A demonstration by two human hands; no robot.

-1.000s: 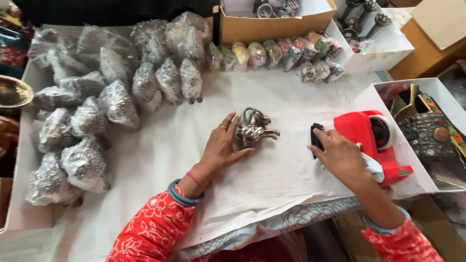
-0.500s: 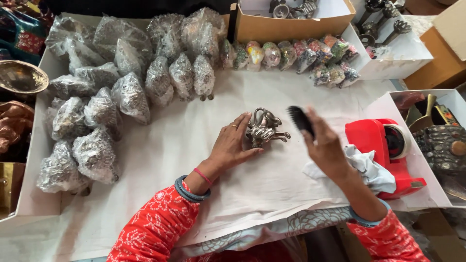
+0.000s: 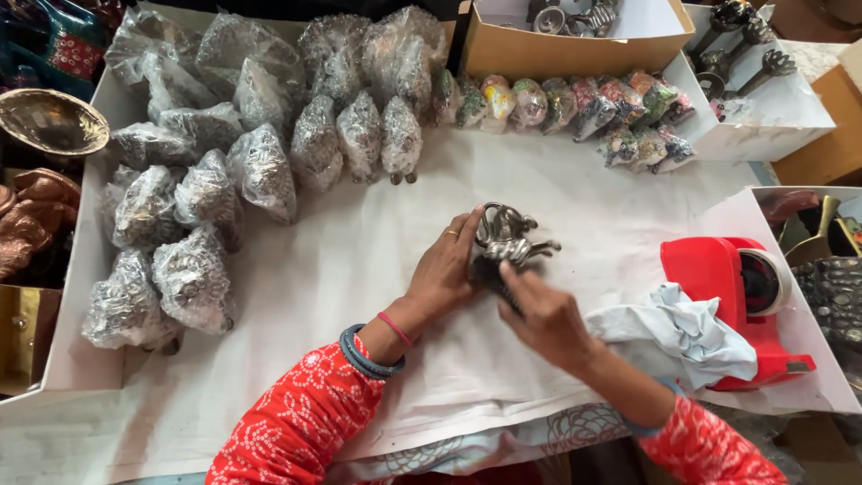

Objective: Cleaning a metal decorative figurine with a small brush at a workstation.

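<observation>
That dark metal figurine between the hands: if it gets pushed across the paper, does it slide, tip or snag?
The metal figurine looks rigid and probably heavy for its size. Its curled loops and thin prongs stick out unevenly, so it would likely rock or tip rather than slide, and might snag the white paper. The left hand steadies its side while the right hand works on it.

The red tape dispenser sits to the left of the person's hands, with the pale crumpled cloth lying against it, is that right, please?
Not quite: the red tape dispenser sits to the right of the person's hands, not the left, as the head view shows. The pale crumpled cloth does lie against it.
</observation>
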